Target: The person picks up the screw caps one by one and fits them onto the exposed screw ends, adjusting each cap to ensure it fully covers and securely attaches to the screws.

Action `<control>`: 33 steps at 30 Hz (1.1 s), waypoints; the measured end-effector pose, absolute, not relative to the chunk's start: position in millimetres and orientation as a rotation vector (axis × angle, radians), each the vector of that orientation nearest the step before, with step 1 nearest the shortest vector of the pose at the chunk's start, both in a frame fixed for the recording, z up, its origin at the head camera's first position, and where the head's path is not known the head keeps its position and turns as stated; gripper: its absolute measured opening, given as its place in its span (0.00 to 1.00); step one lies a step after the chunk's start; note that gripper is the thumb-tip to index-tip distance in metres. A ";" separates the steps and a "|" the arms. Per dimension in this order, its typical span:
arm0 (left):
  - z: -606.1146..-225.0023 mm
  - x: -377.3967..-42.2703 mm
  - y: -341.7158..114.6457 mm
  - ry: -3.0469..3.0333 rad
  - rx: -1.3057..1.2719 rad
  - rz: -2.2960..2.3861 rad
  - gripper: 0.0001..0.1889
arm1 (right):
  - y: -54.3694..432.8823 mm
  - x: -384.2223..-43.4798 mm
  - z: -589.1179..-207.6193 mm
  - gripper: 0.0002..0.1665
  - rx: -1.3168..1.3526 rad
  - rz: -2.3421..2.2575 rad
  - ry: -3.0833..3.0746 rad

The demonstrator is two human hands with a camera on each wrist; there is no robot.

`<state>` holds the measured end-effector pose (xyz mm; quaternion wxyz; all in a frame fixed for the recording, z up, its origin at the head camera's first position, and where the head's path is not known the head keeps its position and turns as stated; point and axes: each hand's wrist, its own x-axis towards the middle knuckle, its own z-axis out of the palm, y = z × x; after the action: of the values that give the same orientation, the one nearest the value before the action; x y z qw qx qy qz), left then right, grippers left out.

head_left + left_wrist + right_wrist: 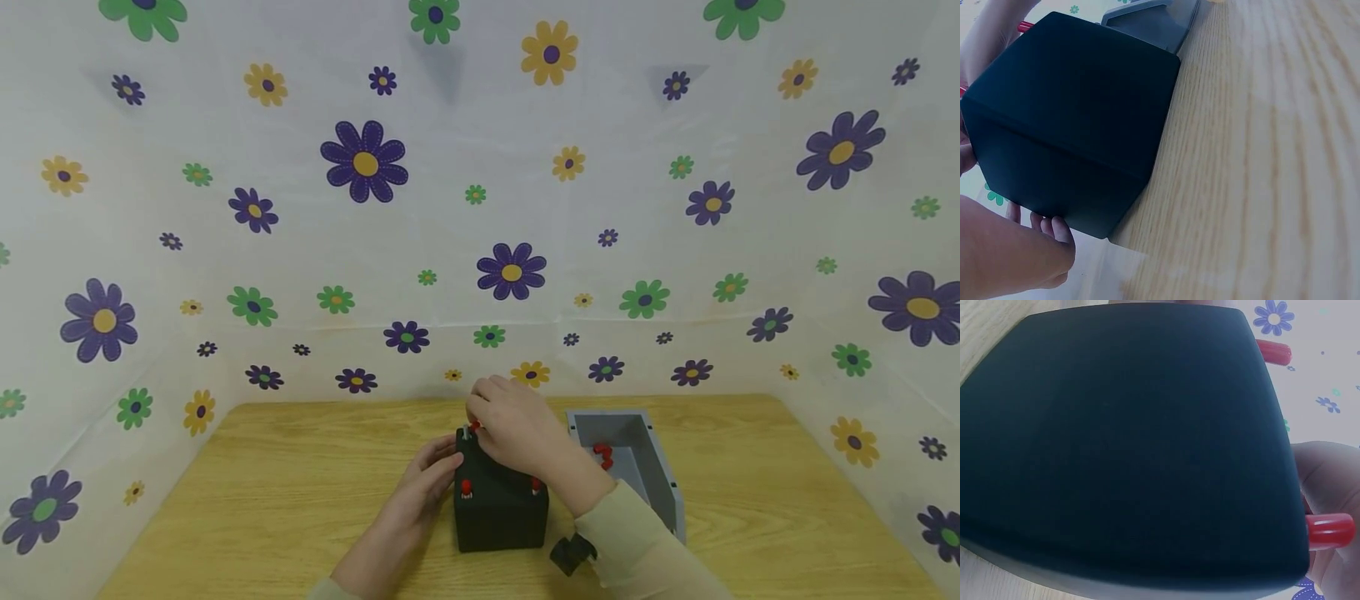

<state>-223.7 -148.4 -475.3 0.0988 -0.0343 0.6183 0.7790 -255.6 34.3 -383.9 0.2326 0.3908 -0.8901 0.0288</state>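
Note:
A black box stands on the table with short posts on top. Red caps sit on its near left post and near right post. A bare metal post shows at the far left corner. My left hand holds the box's left side, thumb at the top edge, with fingertips partly hidden behind it. Over the far end of the top, my right hand pinches a red cap, mostly covered by the fingers. In the right wrist view another red cap stands before that hand.
Right of the box is a grey bin with several loose red caps inside, partly hidden by my right forearm. A black device is strapped at the right wrist. Flowered sheeting encloses the wooden table at back and sides.

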 end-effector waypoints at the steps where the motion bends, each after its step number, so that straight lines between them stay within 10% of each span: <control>1: -475.1 -223.7 -148.5 1.831 -0.098 2.303 0.31 | 33.8 -255.7 -383.6 0.07 1.074 0.081 -2.444; 33: -476.3 -222.0 -149.5 1.846 -0.084 2.301 0.28 | 27.0 -263.8 -385.9 0.05 1.099 0.054 -2.406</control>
<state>-222.0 -149.5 -476.3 0.0950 -0.0284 0.6228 0.7761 -263.8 27.0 -385.9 0.2456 0.4026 -0.8816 0.0199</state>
